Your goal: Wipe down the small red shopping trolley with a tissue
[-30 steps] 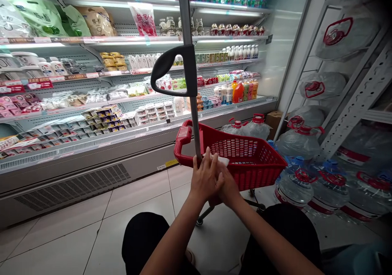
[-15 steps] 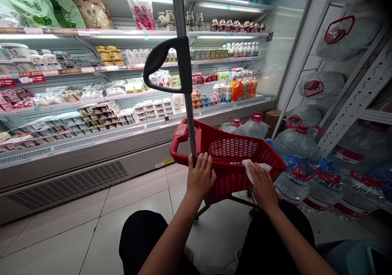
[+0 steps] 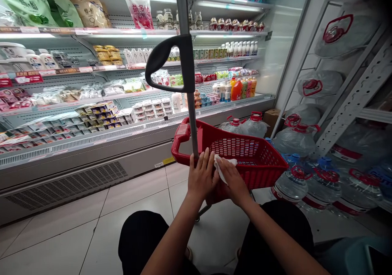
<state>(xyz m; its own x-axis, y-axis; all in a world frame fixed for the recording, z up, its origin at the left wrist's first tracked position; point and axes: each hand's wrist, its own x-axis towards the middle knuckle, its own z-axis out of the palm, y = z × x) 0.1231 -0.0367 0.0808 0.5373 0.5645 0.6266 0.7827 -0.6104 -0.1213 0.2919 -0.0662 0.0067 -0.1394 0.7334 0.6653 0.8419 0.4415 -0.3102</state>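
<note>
A red plastic shopping basket (image 3: 263, 173) on a wheeled frame stands before my knees. From its handle end rises a grey metal pole (image 3: 191, 120) with a black loop grip (image 3: 167, 65). My left hand (image 3: 200, 177) lies on the near rim beside the pole's foot, fingers stretched out over the edge. Close to its right, my right hand (image 3: 234, 181) presses a white cloth (image 3: 221, 167), perhaps a wipe, onto the same rim. The fingers cover part of the cloth. What lies at the basket's bottom is hard to make out.
An open refrigerated display case (image 3: 147, 132) with dairy packs and drinks runs along the left and back. Large water bottles (image 3: 290, 185) with red handles stand close on the right, beside a white metal rack (image 3: 352, 99). A cardboard box (image 3: 272, 118) sits behind them.
My right hand has slid left along the near rim with the white cloth, from mid-basket to right beside my left hand. The basket and pole have shifted slightly right. My left hand stays on the rim.
</note>
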